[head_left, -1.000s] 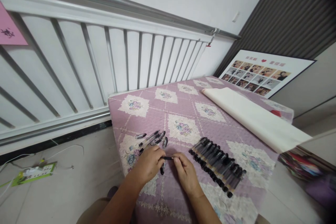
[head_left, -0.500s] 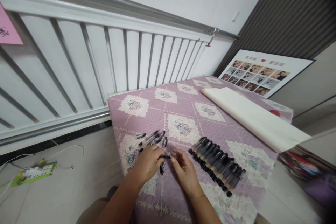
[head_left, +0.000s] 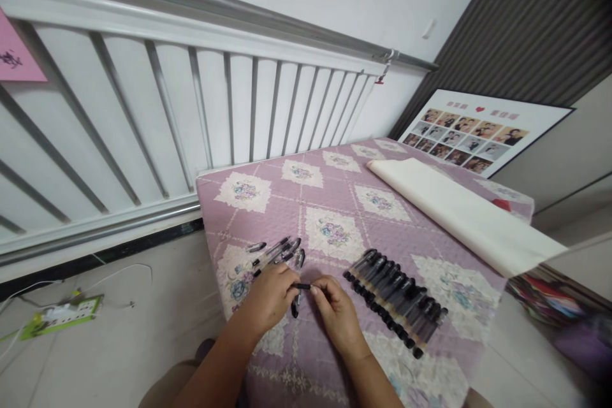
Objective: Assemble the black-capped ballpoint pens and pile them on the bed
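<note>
A dark pen [head_left: 302, 286] is held level between my two hands over the table. My left hand [head_left: 272, 296] is closed around one side of it, hiding most of that part. With thumb and fingertips, my right hand [head_left: 336, 312] pinches the other end. Several loose pen parts and caps [head_left: 277, 250] lie just beyond my left hand, and a clear cap with a black end [head_left: 295, 307] sits below the held pen. To the right of my right hand, a slanted row of capped pens [head_left: 396, 296] lies side by side.
The purple floral tablecloth [head_left: 335, 197] covers the table. A cream sheet [head_left: 459, 210] lies folded across the far right, near a photo board [head_left: 478, 134]. A white radiator [head_left: 215, 102] borders the far side. On the floor at left is a power strip [head_left: 67, 315].
My right hand's fingers have closed in on the end of the pen, where they were more spread before. My left hand and the row of pens have stayed in place.
</note>
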